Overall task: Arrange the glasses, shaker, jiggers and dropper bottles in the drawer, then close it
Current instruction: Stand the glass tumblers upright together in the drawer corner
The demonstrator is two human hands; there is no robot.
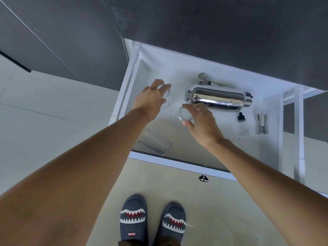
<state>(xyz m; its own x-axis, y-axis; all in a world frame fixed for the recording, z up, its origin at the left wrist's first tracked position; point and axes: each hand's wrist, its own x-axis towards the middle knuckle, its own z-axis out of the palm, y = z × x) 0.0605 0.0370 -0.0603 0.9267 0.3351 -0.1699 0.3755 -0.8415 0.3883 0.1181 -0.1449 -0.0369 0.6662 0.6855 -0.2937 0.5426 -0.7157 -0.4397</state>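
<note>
The white drawer [179, 164] stands pulled out under the dark worktop [213, 23], and everything here is placed against the steel shaker [219, 98], which lies on its side across the middle of the drawer floor, cap end to the right.

Behind the shaker, toward the cabinet, one steel jigger [202, 78] lies tipped, with another small metal piece just beside it that is too hidden to name. A black dropper cap [248, 94] peeks out just behind the shaker's cap end. In front of that end lies a clear dropper bottle [242, 125] with a black top, and right of it a second jigger [262, 124] stands upright, apart from the bottle.

Left of the shaker, the left hand [150, 98] reaches over a clear glass [166, 96]; its grip is spread, fingertips at the glass rim, and I cannot tell whether it has closed on it. Just in front of the shaker's base, the right hand [200, 121] has its grip curled round a small ribbed glass [181, 118], thumb and fingers pinching the sides. Farther front and left, near the drawer's front panel, a tall glass [154, 141] lies on its side, partly under the left forearm.

A chrome knob [203, 178] sticks out of the front panel. Below it, on the pale floor [53, 96], stand two blue shark slippers [152, 221].
</note>
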